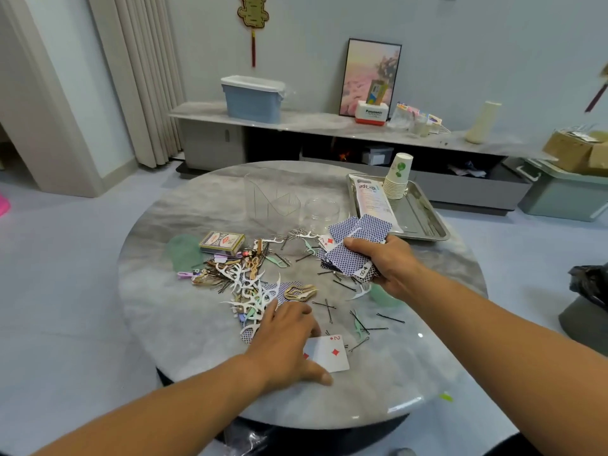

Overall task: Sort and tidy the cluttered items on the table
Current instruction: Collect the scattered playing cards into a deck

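On the round marble table point(184, 340) lies a heap of white and green floss picks point(251, 291), black hairpins point(329, 307) and gold hair clips point(301, 292). My right hand point(385, 264) grips a fanned bunch of blue-backed playing cards point(357, 245) at the right of the heap. My left hand point(289, 340) rests flat on the table, fingers spread, touching a face-up two of diamonds point(330, 353). A card box point(222, 242) sits at the heap's left.
A metal tray point(424, 218) at the back right holds a stack of paper cups point(396, 176) and a white packet point(370, 199). Two clear containers point(273, 200) stand at the table's back. A green plastic piece point(184, 251) lies left of the card box.
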